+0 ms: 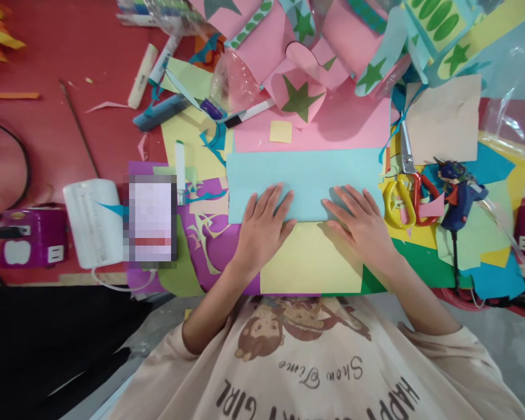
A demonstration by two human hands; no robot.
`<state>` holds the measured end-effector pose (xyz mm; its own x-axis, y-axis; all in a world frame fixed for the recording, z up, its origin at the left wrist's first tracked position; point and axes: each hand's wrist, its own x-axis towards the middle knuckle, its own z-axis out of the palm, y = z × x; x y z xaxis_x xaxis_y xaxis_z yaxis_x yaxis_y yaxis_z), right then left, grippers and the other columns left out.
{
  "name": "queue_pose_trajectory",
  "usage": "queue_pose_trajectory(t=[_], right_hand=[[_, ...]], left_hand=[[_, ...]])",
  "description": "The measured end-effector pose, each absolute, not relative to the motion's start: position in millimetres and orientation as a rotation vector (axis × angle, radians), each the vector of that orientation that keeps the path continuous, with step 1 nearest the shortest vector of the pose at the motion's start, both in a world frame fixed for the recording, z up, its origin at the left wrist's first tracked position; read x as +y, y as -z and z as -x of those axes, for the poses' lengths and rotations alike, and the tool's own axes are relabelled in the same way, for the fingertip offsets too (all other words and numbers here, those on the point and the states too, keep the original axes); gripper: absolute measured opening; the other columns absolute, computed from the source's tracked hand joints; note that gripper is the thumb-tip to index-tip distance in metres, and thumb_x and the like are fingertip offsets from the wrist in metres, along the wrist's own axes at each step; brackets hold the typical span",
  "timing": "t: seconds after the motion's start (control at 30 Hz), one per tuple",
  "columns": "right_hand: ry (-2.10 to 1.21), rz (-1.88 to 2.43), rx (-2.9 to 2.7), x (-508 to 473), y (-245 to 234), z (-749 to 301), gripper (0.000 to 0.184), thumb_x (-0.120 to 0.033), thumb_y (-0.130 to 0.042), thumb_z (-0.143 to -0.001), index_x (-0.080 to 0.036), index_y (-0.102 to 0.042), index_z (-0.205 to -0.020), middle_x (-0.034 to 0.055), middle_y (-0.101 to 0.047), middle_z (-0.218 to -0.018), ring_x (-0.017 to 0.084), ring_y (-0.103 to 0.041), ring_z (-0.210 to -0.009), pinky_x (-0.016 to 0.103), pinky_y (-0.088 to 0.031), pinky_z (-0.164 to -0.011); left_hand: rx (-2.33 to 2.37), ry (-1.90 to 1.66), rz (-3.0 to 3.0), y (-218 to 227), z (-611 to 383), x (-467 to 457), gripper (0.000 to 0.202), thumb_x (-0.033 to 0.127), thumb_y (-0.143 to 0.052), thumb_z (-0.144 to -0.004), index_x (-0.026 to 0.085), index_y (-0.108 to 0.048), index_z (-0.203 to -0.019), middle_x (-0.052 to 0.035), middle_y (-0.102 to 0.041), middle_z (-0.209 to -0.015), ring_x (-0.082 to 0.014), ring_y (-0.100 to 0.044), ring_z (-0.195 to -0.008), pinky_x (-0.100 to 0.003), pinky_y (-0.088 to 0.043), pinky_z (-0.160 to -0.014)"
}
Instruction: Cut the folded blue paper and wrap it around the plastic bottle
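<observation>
From your head camera, looking down: your left hand [262, 224] lies flat, fingers spread and stretched out, pressing on the lower edge of the light blue paper [304, 175]. Your right hand [361, 224] does the same a little way off, palm down, fingers fanned open on the same edge. Neither hand grips anything; both just press.

The blue paper is a long, wide rectangle, pale and plain, smooth on top, lying straight across the middle of the table right in front of you. Its near edge runs under your fingertips. It sits partly over a pink sheet [332, 125] behind it and a pale yellow sheet [310, 259] on your side, which your wrists rest on.

Just right of the blue paper lie scissors [405, 195] with yellow and red handles, and beside them a blue glue gun [457, 195]. To your left, purple paper [221, 248] with cut-out shapes lies near your left wrist, and a white roll [94, 221] lies further out on the red table [48, 134]. Behind everything, pink pieces with green stars [301, 99] pile up.
</observation>
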<state>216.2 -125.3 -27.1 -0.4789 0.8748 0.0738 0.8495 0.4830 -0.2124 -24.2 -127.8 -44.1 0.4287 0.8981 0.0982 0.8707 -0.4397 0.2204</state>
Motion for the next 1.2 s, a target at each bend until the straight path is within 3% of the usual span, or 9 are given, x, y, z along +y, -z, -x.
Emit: queue_pose_trajectory(t=[0.53, 0.8, 1.2], right_hand=[[-0.244, 1.587, -2.553, -111, 31, -214, 0.042, -0.039, -0.042, -0.099, -0.022, -0.058, -0.134, 0.0154, -0.045, -0.150, 0.030, -0.041, -0.141, 0.053, -0.033, -0.116], [-0.210, 1.581, -2.555, -108, 31, -215, 0.043, -0.039, -0.043, -0.099, -0.021, -0.059, -0.134, 0.0165, -0.048, -0.146, 0.031, -0.045, -0.137, 0.050, -0.036, -0.114], [-0.203, 1.571, -2.552, -109, 33, -215, 0.043, -0.041, -0.043, -0.098, -0.023, -0.059, -0.134, 0.0160, -0.048, -0.148, 0.031, -0.044, -0.139, 0.053, -0.037, -0.112]], left_hand=[[1.640, -0.248, -2.473, 42, 24, -116, 0.052, 0.045, -0.035, -0.100, 0.018, -0.049, -0.142, -0.0201, -0.049, -0.143, -0.0332, -0.047, -0.134, -0.053, -0.034, -0.112], [1.656, -0.242, -2.368, 45, 25, -112, 0.054, 0.049, -0.034, -0.100, 0.022, -0.046, -0.144, -0.0199, -0.034, -0.155, -0.0359, -0.034, -0.143, -0.058, -0.028, -0.115], [1.670, -0.270, -2.377, 47, 23, -116, 0.055, 0.050, -0.031, -0.100, 0.022, -0.045, -0.145, -0.0190, -0.034, -0.155, -0.0342, -0.032, -0.145, -0.057, -0.027, -0.116]])
